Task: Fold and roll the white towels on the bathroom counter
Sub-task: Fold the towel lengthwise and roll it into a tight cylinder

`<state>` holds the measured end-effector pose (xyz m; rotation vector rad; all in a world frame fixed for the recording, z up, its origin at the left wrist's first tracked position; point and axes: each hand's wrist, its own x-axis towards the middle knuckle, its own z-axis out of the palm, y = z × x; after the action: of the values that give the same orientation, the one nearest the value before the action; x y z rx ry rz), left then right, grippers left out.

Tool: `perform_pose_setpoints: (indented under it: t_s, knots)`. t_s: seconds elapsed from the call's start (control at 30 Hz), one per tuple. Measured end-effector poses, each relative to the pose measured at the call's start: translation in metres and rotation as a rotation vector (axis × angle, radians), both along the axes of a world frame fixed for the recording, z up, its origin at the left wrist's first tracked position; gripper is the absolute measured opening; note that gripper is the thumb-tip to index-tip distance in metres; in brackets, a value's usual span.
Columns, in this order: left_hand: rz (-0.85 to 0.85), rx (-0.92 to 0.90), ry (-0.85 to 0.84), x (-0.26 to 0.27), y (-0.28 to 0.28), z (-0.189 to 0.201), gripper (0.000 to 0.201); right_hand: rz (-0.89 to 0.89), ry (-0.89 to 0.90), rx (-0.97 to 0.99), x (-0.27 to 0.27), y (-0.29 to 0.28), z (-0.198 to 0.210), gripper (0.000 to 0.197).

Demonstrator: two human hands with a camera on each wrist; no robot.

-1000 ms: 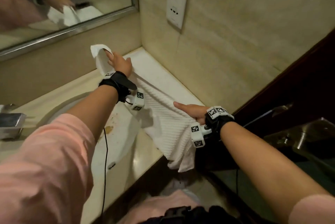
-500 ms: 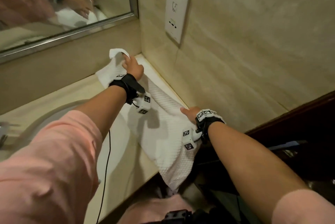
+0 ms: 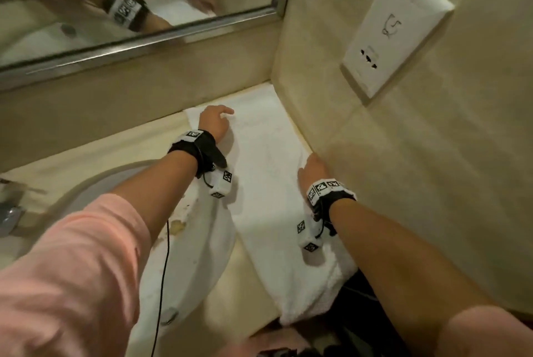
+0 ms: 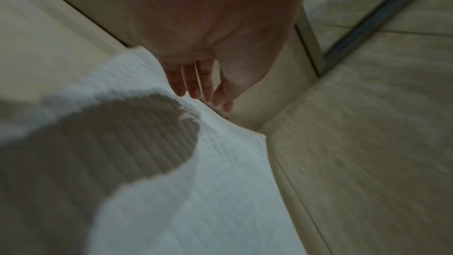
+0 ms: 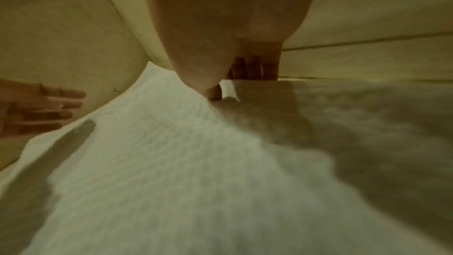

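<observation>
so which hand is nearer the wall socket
Right. The right hand lies on the towel beside the wall below the socket; the left hand is farther out.

- Our left hand sits at the centre of the head view, palm down, fingers straight and slightly spread toward the upper right.
- Our right hand lies right of centre, palm down, fingers extended.
- Both forearms run up from the lower corners, bare below pink sleeves.
- Each wrist wears a black strap.
</observation>
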<state>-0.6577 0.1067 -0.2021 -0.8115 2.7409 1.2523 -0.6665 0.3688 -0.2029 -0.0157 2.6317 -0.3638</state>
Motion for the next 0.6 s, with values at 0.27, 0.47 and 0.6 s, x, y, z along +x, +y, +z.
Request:
perform_pose_setpoints:
  t_s: [0.27, 0.47, 0.6]
  knots:
    - [0.083, -0.052, -0.063, 0.007, -0.056, -0.025, 0.037, -0.128, 0.060, -0.235, -0.072, -0.101, -0.001, 0.042]
    - [0.029, -0.130, -0.057, 0.002, -0.066, -0.033, 0.040, -0.114, 0.131, -0.314, -0.115, -0.143, -0.007, 0.047]
    - [0.018, -0.210, -0.037, 0.000, -0.067, -0.033, 0.035, -0.101, 0.168, -0.380, -0.130, -0.160, -0.012, 0.038]
